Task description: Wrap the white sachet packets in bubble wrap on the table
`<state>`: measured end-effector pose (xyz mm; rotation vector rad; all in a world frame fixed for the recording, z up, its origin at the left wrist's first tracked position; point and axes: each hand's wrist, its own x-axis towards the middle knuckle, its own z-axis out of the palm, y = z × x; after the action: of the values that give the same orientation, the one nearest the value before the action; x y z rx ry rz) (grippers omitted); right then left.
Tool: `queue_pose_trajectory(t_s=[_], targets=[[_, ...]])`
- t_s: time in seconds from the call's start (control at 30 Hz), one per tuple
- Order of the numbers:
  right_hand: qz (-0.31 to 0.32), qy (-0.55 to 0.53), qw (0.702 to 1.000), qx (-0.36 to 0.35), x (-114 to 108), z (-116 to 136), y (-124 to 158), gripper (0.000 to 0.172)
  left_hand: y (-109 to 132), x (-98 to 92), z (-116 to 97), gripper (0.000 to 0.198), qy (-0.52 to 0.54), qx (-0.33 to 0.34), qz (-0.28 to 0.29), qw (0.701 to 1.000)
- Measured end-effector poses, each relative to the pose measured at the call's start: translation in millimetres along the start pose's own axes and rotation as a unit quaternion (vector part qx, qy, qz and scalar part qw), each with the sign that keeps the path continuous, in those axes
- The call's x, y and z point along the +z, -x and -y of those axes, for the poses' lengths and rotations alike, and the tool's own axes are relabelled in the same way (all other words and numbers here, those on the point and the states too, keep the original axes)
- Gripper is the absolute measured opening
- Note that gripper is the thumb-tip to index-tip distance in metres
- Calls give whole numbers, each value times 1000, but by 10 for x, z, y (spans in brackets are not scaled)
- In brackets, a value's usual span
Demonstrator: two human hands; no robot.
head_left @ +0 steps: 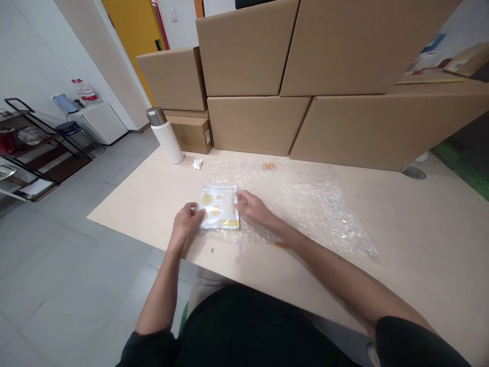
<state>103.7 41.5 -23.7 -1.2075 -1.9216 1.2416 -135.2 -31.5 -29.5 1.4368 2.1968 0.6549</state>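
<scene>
Dark shirt (pixel 248 331) is filling six o'clock. Toward eight from centre, a white packet (pixel 219 206) is lying on bubble wrap (pixel 319 201); half-curled left hand (pixel 185 223) at its nine, right hand (pixel 255 208) at its three are seemingly steadying it, whether pinching I cannot tell.

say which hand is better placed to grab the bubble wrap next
Probably the right hand: it's at the right edge of the packet, the side where most of the bubble wrap spreads. The left hand is at the opposite edge.
</scene>
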Motion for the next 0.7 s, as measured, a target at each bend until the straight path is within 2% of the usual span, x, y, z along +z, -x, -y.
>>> queue_pose_trajectory(t_s=[0.1, 0.17, 0.27, 0.4, 0.57, 0.7], targets=[[11, 12, 1000, 9, 28, -21, 54, 32, 4, 13, 3, 60, 39, -13, -14, 999], [12, 12, 1000, 11, 34, -17, 96, 29, 1, 27, 12, 55, 85, -21, -21, 996], [13, -29, 999, 28, 27, -5, 164, 32, 1, 55, 23, 43, 181, -29, -22, 983], [36, -94, 993, 61, 33, -20, 241, 35, 50, 78, -42, 45, 264, -21, -21, 964], [14, -51, 999, 0, 88, -2, 331, 28, 201, 57, -341, 48, 433, 13, 20, 901], [17, -152, 988, -34, 90, 75, 434, 41, 322, 83, -641, 41, 460, 103, 44, 881]])
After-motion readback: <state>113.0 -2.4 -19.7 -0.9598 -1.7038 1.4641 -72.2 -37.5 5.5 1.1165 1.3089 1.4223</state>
